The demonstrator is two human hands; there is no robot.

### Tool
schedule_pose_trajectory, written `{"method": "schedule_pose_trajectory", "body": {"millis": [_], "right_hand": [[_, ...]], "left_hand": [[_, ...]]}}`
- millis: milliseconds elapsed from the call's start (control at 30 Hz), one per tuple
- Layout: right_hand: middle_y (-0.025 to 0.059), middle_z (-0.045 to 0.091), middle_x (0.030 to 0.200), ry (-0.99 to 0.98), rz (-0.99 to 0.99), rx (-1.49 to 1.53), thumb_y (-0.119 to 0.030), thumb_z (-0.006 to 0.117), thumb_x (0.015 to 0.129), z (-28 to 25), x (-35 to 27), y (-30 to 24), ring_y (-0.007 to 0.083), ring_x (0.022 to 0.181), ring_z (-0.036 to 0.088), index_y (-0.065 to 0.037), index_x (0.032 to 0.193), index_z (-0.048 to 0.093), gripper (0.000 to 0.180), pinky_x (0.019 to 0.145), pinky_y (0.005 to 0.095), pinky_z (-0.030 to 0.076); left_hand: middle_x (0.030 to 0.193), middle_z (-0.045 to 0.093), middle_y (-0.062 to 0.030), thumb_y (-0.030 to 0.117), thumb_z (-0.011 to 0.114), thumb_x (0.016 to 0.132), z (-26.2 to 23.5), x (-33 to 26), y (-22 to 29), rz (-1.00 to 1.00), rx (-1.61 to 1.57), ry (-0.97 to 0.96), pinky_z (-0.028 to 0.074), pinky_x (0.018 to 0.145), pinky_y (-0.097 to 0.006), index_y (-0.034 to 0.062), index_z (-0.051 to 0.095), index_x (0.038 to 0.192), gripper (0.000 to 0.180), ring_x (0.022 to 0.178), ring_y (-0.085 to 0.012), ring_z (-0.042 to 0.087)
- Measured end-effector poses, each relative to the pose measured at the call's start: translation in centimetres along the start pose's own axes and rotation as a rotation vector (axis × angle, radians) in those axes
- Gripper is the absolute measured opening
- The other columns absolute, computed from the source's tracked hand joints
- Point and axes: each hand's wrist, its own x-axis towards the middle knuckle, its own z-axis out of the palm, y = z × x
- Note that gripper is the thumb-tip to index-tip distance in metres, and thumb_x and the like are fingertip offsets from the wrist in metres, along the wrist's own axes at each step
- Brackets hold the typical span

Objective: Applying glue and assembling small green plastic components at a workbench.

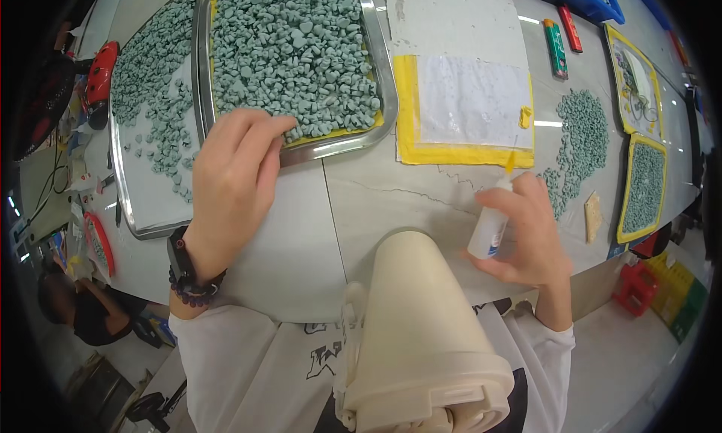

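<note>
My left hand (pixel 235 174) rests over the near edge of a metal tray (pixel 342 149) heaped with small grey-green pieces (pixel 297 65). Its fingers are curled together at the nearest pieces; whatever lies between the fingertips is hidden. In my right hand (pixel 538 234) is a small white squeeze bottle (pixel 487 234) with a yellow nozzle tip pointing up and away. That tip reaches the near right edge of a white sheet (pixel 470 95) bordered in yellow tape. A small yellow scrap (pixel 525 117) lies on the sheet.
A large beige tumbler (pixel 425 305) stands close in front of me. Another tray (pixel 139 207) of pieces lies left. On the right are a loose pile (pixel 579 132), a tan piece (pixel 593 216), green (pixel 555 48) and red (pixel 569 28) lighters, and a yellow-edged tray (pixel 623 226).
</note>
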Motion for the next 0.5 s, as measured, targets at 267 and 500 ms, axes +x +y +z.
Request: {"method": "schedule_pose_trajectory", "body": {"millis": [267, 500], "right_hand": [[0.0122, 0.059, 0.09, 0.835, -0.315, 0.607, -0.03, 0.078, 0.072, 0.8, 1.5, -3.3, 0.0237, 0.079, 0.057, -0.006, 0.112, 0.051, 0.054, 0.064, 0.0336, 0.039], [0.0125, 0.062, 0.087, 0.712, -0.32, 0.729, -0.031, 0.076, 0.074, 2.8, 3.5, -3.3, 0.0233, 0.076, 0.056, -0.001, 0.11, 0.051, 0.054, 0.064, 0.034, 0.041]], "left_hand": [[0.102, 0.06, -0.0083, -0.007, 0.055, 0.083, -0.2, 1.6, 5.7, -0.259, -1.583, -0.157, 0.05, 0.079, -0.026, -0.0034, 0.056, 0.107, 0.024, 0.089, -0.0156, 0.062], [0.105, 0.057, -0.0096, -0.004, 0.056, 0.083, 4.4, 2.6, 5.7, -0.455, -1.828, -0.449, 0.05, 0.085, -0.029, -0.0024, 0.054, 0.109, 0.026, 0.096, -0.0137, 0.057]]}}
